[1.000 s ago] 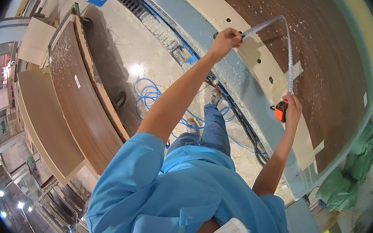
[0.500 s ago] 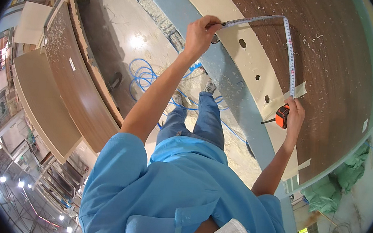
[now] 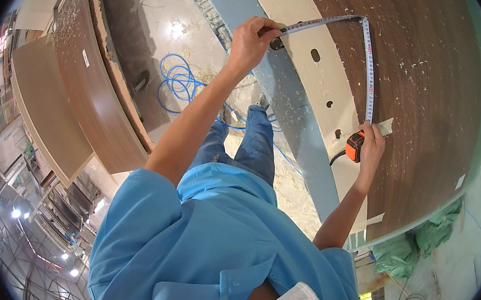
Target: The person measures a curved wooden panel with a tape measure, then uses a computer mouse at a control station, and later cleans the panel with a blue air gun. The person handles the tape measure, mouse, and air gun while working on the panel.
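Observation:
My left hand pinches the free end of a white tape measure blade near a hole in the cream board. From there the blade runs right, bends sharply over the dark wood-grain panel, and comes back toward me. My right hand is closed round the orange and black tape measure case, with fingers at the mouth where the blade comes out. A dark strap hangs from the case. Several dark holes line the cream board, and wood shavings are scattered over both surfaces.
A blue-grey table edge runs between me and the boards. Coiled blue hose lies on the floor by my feet. To the left, large wood-grain panels rest on a wheeled cart. Green sheeting bunches beyond the table's right end.
Both hands have shifted slightly left in the picture, with the tape measure still held between them. The panels, hose and table have also shifted in view.

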Motion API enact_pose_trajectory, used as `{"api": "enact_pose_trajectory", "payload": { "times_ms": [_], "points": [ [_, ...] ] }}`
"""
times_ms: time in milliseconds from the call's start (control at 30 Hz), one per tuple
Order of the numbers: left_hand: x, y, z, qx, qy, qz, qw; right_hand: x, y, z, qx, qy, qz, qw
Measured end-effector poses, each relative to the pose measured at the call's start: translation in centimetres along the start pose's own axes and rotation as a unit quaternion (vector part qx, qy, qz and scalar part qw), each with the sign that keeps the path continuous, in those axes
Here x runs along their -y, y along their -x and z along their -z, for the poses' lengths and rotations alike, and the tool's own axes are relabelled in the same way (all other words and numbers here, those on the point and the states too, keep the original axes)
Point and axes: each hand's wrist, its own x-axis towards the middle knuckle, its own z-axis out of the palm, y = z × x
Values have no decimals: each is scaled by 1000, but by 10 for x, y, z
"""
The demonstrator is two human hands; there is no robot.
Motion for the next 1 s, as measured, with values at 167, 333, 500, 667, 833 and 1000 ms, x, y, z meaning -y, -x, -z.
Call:
{"api": "enact_pose_trajectory", "payload": {
  "times_ms": [167, 333, 500, 667, 833, 1000],
  "points": [
    [1, 0, -6, 2, 1, 11, 1000, -5, -5, -2, 3, -32, -7, 999],
    [2, 2, -8, -9, 1, 0, 1000, -4, -8, 1, 21, -59, 2, 998],
    [4, 4, -13, -23, -16, -2, 1000, -1, -8, 0, 28, -89, -48, 994],
    [8, -6, -11, -64, -22, -23, 997, 0, -8, -2, 15, -60, -13, 998],
    [9, -9, -2, -9, -19, -20, 1000, 0, -10, 0, 36, -103, -43, 993],
    [8, -5, -7, -18, -7, -1, 1000, -2, -11, 0, 25, -60, 7, 998]
  ]
}}
